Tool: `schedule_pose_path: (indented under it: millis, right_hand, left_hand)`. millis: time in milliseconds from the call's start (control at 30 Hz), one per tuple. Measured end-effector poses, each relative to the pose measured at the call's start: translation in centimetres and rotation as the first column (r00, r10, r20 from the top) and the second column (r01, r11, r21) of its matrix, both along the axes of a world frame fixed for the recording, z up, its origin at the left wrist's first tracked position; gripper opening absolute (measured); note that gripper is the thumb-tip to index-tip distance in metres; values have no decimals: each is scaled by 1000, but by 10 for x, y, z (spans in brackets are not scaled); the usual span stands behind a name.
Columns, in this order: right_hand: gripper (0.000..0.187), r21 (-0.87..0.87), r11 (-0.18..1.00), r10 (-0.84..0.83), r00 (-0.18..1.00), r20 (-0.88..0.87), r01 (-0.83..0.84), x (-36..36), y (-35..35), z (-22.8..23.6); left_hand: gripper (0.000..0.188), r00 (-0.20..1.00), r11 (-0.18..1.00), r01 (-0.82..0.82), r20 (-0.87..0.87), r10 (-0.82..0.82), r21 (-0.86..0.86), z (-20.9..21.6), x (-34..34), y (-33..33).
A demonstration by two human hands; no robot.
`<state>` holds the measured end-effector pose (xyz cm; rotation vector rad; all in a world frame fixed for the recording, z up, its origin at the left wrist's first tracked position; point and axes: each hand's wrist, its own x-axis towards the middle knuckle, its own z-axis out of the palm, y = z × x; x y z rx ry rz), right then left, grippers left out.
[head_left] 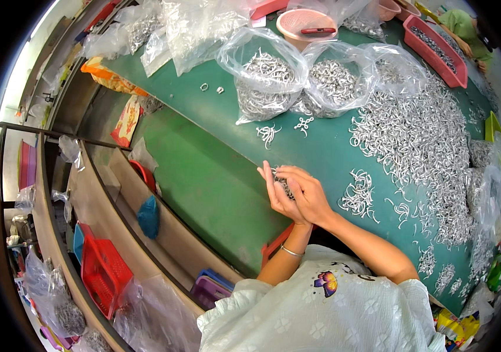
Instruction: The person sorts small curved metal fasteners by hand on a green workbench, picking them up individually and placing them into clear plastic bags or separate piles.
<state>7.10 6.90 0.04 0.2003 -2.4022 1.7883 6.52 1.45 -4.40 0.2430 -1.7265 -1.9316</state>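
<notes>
At the green table's (215,117) near edge, my left hand (278,198) and my right hand (309,196) are cupped together. Between the palms shows a handful of small curved silver metal pieces (285,186), mostly hidden by the fingers. A small heap of the same pieces (358,193) lies on the table right of my hands. Beyond my fingertips are a smaller cluster (268,135) and a few knobbed pieces (304,125). A large spread of metal pieces (415,135) covers the table's right side.
Open clear plastic bags of metal pieces (268,76) stand at the back, near a pink bowl (288,26) with a red phone-like object (318,30). A pink tray (432,53) sits far right, near a person in green (461,29). Shelving with a red basket (107,273) is at left.
</notes>
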Motion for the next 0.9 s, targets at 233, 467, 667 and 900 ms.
schedule_pose_path:
  millis: [233, 467, 667, 900]
  right_hand:
    - [38, -162, 986, 46, 996, 70, -34, -2, 4, 4]
    - [37, -293, 955, 68, 997, 39, -53, -8, 11, -13]
    - [38, -468, 882, 164, 968, 188, -59, -1, 14, -28]
    - [36, -674, 738, 137, 968, 210, 41, -5, 15, -32]
  left_hand:
    - [44, 993, 978, 28, 103, -50, 205, 12, 7, 8]
    - [39, 994, 991, -7, 105, -6, 130, 18, 5, 15]
    - [36, 996, 998, -53, 79, 51, 25, 26, 10, 14]
    - [34, 995, 993, 12, 96, -24, 120, 41, 4, 19]
